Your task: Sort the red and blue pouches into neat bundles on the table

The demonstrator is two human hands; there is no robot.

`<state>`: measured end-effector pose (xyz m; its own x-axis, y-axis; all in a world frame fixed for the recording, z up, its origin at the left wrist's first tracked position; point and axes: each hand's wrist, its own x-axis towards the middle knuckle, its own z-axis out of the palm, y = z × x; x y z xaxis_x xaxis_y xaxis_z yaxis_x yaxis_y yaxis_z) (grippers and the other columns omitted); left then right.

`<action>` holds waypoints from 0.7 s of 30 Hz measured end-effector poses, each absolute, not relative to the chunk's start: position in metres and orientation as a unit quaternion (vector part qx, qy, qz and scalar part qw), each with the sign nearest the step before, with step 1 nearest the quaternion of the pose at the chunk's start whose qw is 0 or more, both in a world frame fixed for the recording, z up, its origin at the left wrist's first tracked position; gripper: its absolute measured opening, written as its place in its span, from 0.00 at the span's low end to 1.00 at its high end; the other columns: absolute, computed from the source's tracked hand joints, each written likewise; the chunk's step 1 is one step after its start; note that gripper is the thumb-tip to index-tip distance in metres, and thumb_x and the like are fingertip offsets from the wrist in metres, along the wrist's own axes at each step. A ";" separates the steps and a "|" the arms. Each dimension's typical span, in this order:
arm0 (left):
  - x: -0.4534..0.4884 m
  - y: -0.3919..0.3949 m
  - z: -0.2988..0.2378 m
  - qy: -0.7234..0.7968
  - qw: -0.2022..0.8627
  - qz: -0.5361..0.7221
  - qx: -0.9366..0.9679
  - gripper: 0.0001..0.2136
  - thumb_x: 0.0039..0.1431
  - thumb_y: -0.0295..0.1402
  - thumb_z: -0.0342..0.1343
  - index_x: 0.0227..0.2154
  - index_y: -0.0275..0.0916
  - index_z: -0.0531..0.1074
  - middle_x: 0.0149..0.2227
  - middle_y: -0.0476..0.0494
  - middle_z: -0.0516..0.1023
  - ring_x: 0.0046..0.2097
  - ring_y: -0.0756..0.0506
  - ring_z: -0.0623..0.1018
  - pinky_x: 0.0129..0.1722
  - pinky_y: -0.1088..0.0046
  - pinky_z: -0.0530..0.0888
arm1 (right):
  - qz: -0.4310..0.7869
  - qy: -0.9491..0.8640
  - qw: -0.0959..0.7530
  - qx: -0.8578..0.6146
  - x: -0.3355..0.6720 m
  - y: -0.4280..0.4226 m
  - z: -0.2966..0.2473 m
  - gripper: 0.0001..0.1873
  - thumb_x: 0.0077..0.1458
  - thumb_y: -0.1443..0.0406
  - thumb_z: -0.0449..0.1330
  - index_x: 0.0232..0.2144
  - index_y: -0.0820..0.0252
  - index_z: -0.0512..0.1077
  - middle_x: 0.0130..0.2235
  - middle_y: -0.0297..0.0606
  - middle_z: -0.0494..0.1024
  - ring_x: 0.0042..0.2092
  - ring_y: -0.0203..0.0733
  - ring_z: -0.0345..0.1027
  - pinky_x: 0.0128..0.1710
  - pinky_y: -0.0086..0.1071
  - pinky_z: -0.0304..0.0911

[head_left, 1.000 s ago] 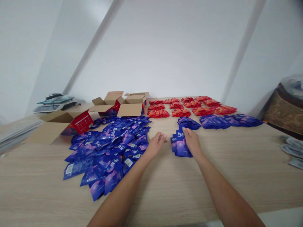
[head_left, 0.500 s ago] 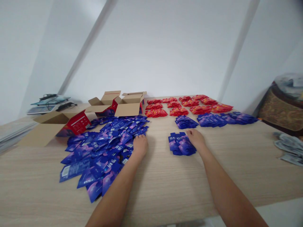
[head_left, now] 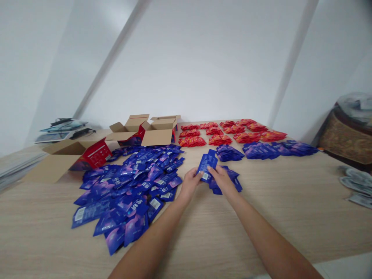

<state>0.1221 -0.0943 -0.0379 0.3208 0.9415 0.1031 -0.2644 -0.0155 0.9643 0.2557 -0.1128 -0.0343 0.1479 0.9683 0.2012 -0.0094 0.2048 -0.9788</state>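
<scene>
Both of my hands hold one blue packet [head_left: 207,166] raised a little above the wooden table [head_left: 276,217]. My left hand [head_left: 190,184] pinches its lower left edge and my right hand [head_left: 221,179] grips its lower right edge. Just behind my right hand lies a small stack of blue packets [head_left: 232,182]. A big loose heap of blue packets [head_left: 130,186] spreads to the left of my left hand.
Open cardboard boxes [head_left: 158,131] and a tipped box [head_left: 62,159] stand behind the heap. Rows of red packets [head_left: 232,131] and blue packet piles [head_left: 273,149] lie at the back right. Grey items [head_left: 357,186] rest at the right edge.
My left hand went to the heap, took a blue packet and brought it to the middle. My right hand left the small stack and joined it on the packet.
</scene>
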 end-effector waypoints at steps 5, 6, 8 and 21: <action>0.134 -0.111 -0.040 0.290 0.668 0.414 0.547 0.30 0.38 0.39 0.67 0.44 0.36 0.62 0.29 0.48 0.76 0.26 0.48 0.75 0.25 0.71 0.73 | 0.440 -0.410 0.658 -0.453 0.269 -0.108 -0.038 0.19 0.43 0.52 0.62 0.31 0.60 0.70 0.27 0.32 0.75 0.27 0.38 0.67 0.28 0.31 0.63; 0.135 -0.112 -0.041 0.284 0.672 0.403 0.553 0.29 0.37 0.39 0.67 0.42 0.36 0.62 0.28 0.48 0.75 0.25 0.49 0.74 0.23 0.73 0.73 | 0.426 -0.404 0.667 -0.459 0.273 -0.107 -0.039 0.17 0.43 0.52 0.62 0.28 0.60 0.69 0.24 0.30 0.73 0.25 0.36 0.65 0.26 0.30 0.61; 0.136 -0.115 -0.040 0.267 0.685 0.386 0.557 0.27 0.38 0.39 0.67 0.40 0.35 0.63 0.27 0.49 0.74 0.23 0.50 0.74 0.21 0.76 0.70 | 0.374 -0.412 0.680 -0.478 0.280 -0.106 -0.042 0.17 0.44 0.52 0.61 0.21 0.59 0.65 0.19 0.27 0.68 0.22 0.34 0.60 0.22 0.28 0.57; 0.128 -0.128 -0.017 0.124 0.872 0.339 0.332 0.06 0.54 0.28 0.51 0.33 0.31 0.68 0.23 0.50 0.61 0.21 0.57 0.62 0.19 0.84 0.60 | 0.548 -0.461 0.631 -0.301 0.281 -0.120 -0.007 0.17 0.52 0.51 0.55 0.39 0.56 0.68 0.40 0.41 0.78 0.42 0.45 0.72 0.39 0.39 0.66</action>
